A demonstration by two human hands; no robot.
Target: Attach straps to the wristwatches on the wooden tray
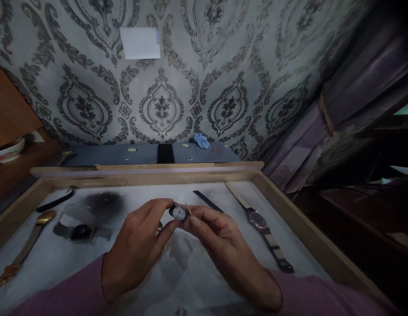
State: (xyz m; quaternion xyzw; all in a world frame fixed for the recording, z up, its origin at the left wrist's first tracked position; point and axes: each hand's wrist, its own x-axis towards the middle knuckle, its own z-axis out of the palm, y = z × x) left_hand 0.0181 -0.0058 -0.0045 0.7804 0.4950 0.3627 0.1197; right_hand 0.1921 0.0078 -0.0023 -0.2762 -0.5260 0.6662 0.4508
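Note:
My left hand (138, 243) is closed with thumb and fingers on a small round watch (179, 213), its pale dial facing me. The fingers of my right hand (220, 239) are pinched at the watch's right side, around a thin, pin-like piece (188, 210) that stands up beside the case. What this piece is I cannot make out. Just behind my right hand lies a dark watch strap (207, 201). Further right rests a wristwatch with a round dark dial (258, 220) and a long band.
A wooden-rimmed tray (151, 177) with a pale base surrounds my hands. At its left lie a gold watch (45, 217), a black strap (55, 202) and a dark-faced watch (81, 231). Beyond the rim are a black phone (165, 153) and a crumpled blue cloth (201, 141).

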